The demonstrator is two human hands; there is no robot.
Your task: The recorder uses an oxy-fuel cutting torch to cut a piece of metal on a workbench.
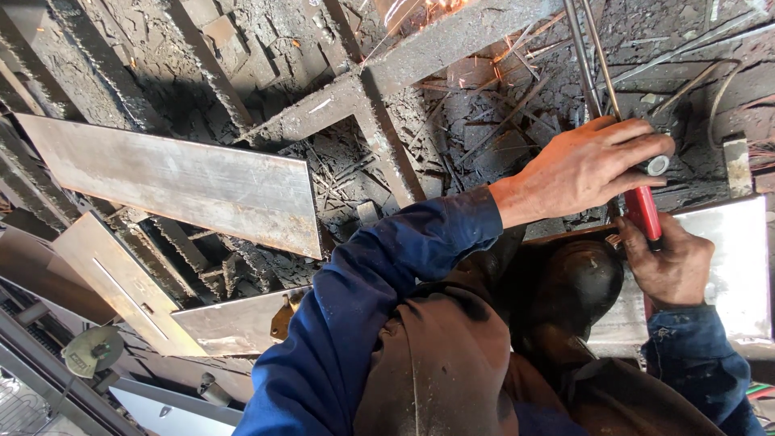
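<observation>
My left hand (585, 165) reaches across from the blue sleeve (387, 274) and is closed around a dark grip with a round grey end (658, 165). Just below it, my right hand (670, 266) grips a red handle (643, 211) that runs between the two hands. Both hands sit over the edge of a steel plate (739, 266) at the right. What the handles belong to is hidden behind my hands. A brown leather apron (452, 355) covers my front.
A long steel plate (178, 182) lies at the left, with more plates (234, 319) below it. A soot-crusted steel grid (387, 137) forms the bench. Two thin rods (589, 56) run up at the right. Sparks (420, 10) fly at the top edge.
</observation>
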